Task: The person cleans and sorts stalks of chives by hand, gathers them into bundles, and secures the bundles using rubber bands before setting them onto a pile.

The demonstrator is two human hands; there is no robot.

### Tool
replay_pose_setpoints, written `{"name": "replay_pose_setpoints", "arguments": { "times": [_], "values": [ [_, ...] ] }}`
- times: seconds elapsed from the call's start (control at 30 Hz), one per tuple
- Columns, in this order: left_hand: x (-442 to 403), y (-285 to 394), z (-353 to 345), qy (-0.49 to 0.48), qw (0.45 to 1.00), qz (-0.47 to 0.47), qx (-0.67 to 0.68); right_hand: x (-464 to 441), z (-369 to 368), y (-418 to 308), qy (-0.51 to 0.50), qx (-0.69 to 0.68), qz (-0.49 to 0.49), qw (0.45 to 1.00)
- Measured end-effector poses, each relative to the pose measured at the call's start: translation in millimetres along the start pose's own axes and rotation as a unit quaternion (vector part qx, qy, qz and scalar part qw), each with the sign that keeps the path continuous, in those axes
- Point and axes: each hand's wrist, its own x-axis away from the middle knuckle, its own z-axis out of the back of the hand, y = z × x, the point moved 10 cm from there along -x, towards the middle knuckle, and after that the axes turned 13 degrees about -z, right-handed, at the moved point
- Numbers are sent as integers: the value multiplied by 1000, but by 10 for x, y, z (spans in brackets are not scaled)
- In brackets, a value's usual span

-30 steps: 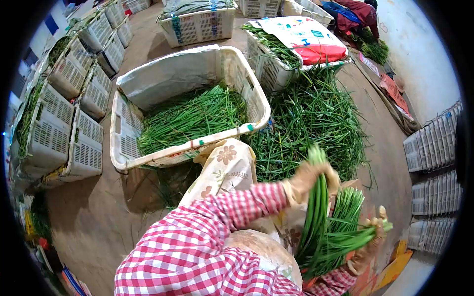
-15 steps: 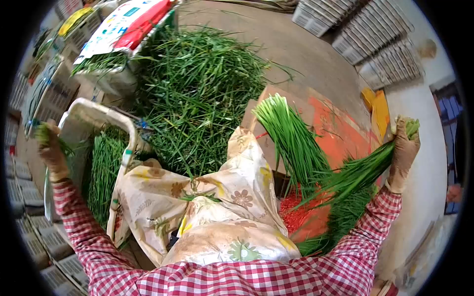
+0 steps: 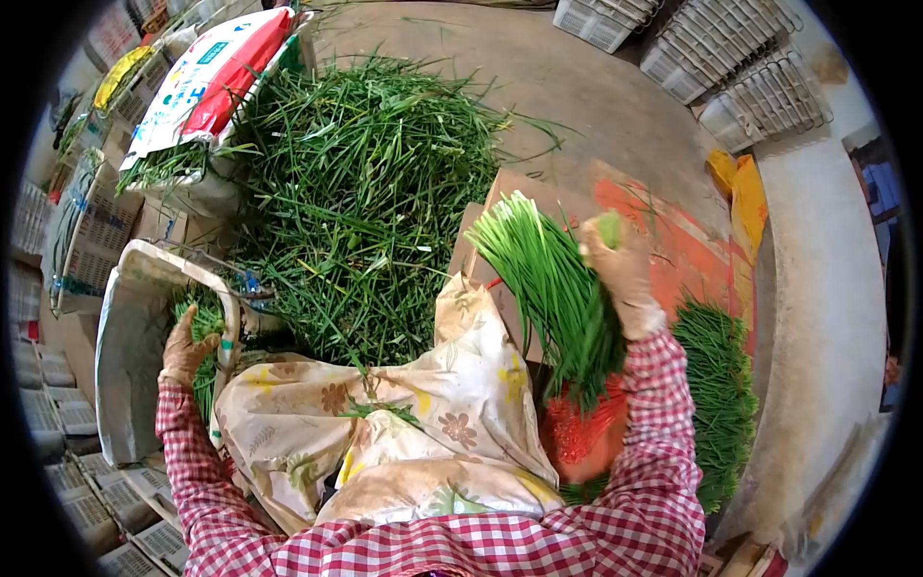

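My right hand [image 3: 618,269], in a tan glove, is closed around a bunch of chives, its pale cut ends [image 3: 609,229] showing above the fist. The leaves hang down against another bunch of chives [image 3: 529,264], which lies on the cardboard with its white ends toward the upper left. Over at the left, my gloved left hand [image 3: 186,348] reaches inside the white basket [image 3: 130,361]. Its thumb and fingers are apart, against the chives [image 3: 204,385] there. A further stack of chives [image 3: 713,404] lies to the right of my right arm.
A big heap of loose green leaves [image 3: 365,202] covers the floor ahead. Behind it on the left stands a filled crate topped by a white-and-red sack [image 3: 207,82]. A stained apron [image 3: 385,423] covers my lap. Stacked crates [image 3: 716,48] stand at the back right beside a yellow bag [image 3: 745,202].
My right hand has swung inward from the far right with its bunch, beside the bunch on the cardboard. My left hand, earlier holding greens outside the basket, has moved inward and into it.
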Motion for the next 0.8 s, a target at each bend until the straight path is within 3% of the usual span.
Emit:
{"name": "replay_pose_setpoints", "arguments": {
  "times": [0.03, 0.07, 0.13, 0.2, 0.27, 0.33, 0.4, 0.47, 0.6, 0.67, 0.7, 0.73, 0.8],
  "values": [
    [-102, 390, 215, -1, 1000, -11, -26, -113, -329, 150, -52, 4, -79, 995],
    [-228, 716, 359, -4, 998, -22, -51, -198, -574, 163, -54, 0, -82, 995],
    [-421, 1249, 553, 54, 997, 17, 54, -329, -970, 23, -42, 54, -19, 997],
    [-729, 2100, 549, 89, 995, 32, 25, -421, -1082, -159, -21, 59, -10, 998],
    [-1014, 2812, 355, 103, 968, -116, 199, -453, -1066, -237, 1, 65, -2, 998],
    [-1186, 3075, -213, 13, 944, -52, 327, -390, -1044, -425, -24, -6, 99, 995],
    [-1330, 3300, -763, -71, 972, -98, 202, -266, -1060, -244, -52, 54, 48, 996],
    [-1359, 3533, -1309, -143, 955, -85, 245, -48, -913, -18, -22, 168, 0, 986],
    [-1402, 3839, -2432, -245, 908, -77, 332, 299, -972, 408, -62, 207, -56, 975],
    [-1473, 4043, -2697, -248, 887, -11, 389, 338, -1087, 548, -66, 201, -77, 974],
    [-1479, 4157, -2772, -238, 846, 55, 473, 321, -1082, 548, -74, 184, -85, 976],
    [-1581, 4263, -2780, -253, 897, -15, 362, 290, -1091, 591, -76, 185, -86, 976],
    [-1502, 4402, -2885, -221, 807, 109, 536, 195, -1161, 783, -131, 113, -110, 979]
  ]
}}
